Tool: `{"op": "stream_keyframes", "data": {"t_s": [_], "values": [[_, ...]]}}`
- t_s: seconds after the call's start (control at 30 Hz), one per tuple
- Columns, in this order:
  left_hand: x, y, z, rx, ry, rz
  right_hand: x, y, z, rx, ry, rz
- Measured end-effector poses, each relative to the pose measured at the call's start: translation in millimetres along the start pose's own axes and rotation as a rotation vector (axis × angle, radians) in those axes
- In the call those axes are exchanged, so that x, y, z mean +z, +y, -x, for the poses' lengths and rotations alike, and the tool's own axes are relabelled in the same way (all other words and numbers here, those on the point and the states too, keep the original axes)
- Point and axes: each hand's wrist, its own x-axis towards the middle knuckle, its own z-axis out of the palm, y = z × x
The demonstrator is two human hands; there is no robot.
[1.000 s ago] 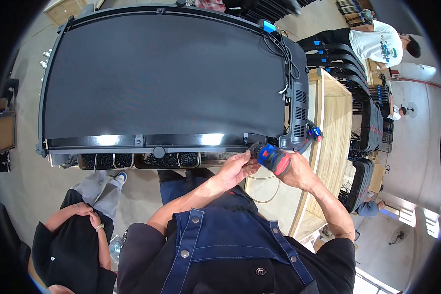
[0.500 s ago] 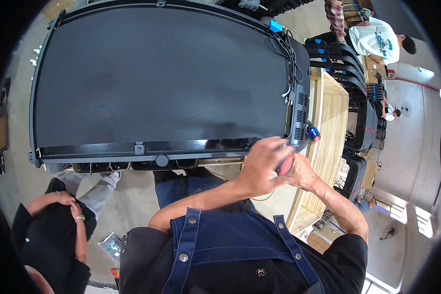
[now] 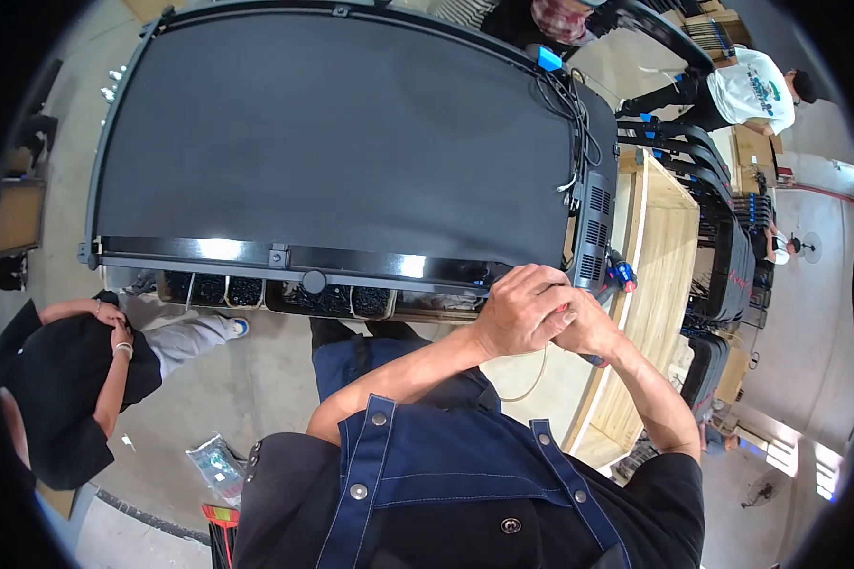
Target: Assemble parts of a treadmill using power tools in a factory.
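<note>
My right hand [image 3: 588,328] is closed around a red-and-dark hand tool [image 3: 594,360], mostly hidden by the fingers. My left hand [image 3: 520,308] is closed against the right one at the tool's front, and what its fingers pinch cannot be made out. Both hands are just off the near right corner of a large treadmill [image 3: 332,142] with a flat black belt. A vented motor cover [image 3: 594,232] forms its right end, with black cables [image 3: 579,123] along the belt's edge.
A blue-and-red power tool [image 3: 621,272] sits beside the motor cover. Right of it is a wooden crate [image 3: 659,256], with stacked black frames [image 3: 726,247] beyond. Bins of screws [image 3: 323,298] line the treadmill's near side. A person in black [image 3: 71,398] stands at left, another in white [image 3: 750,90] far right.
My left hand has come to rest over the right one, covering more of the tool. The view has shifted, and a person in a checked sleeve at the far side has moved a black frame.
</note>
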Motion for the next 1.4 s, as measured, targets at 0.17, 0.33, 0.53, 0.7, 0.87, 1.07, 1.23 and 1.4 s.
{"op": "stream_keyframes", "data": {"t_s": [0.17,0.33,0.53,0.7,0.87,1.07,1.23,1.4], "values": [[-83,25,4,-0.027,-0.204,-0.319,-17,-25,31,-0.126,0.048,0.165],[-224,23,41,-0.193,0.044,-0.878,9,-46,52,-0.142,-0.218,-0.105],[-301,14,61,-0.273,-0.239,-1.045,171,-13,-12,0.145,-0.486,-0.298],[-310,13,55,-0.300,-0.357,-1.003,293,17,-83,0.461,-0.120,-0.239],[-307,30,44,-0.149,-0.523,-0.914,391,24,-136,0.761,0.191,-0.273],[-345,12,69,-0.070,-0.590,-1.210,376,-53,-143,0.736,0.105,-0.254],[-320,-4,54,0.165,-0.528,-1.289,388,-3,-227,0.157,0.207,-1.326],[-337,-1,44,0.132,-0.582,-1.288,297,-93,-281,-0.015,-0.374,-2.253]]}}
